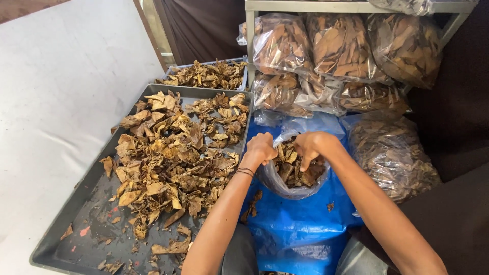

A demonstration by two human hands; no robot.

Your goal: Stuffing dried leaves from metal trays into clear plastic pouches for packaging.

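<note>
Clear plastic bag point(285, 188) of dried leaves point(293, 165) sits on the blue sheet point(300, 224) beside the grey tray point(91, 214). It looks light, limp, its contents brittle; take it by the rim. Your left hand point(261, 148) is fisted on that rim, your right hand point(309, 147) curled closed on the opposite edge.

— What carries it all?

— A pale floor point(56, 81). A large grey tray point(89, 219) lies on it at the left, with a smaller tray point(243, 71) beyond, and a blue sheet point(300, 224) at the near right.

— And farther off?

— A metal shelf point(356, 6) at the far right, with clear bags of dry leaves point(341, 46) stacked under it.
</note>
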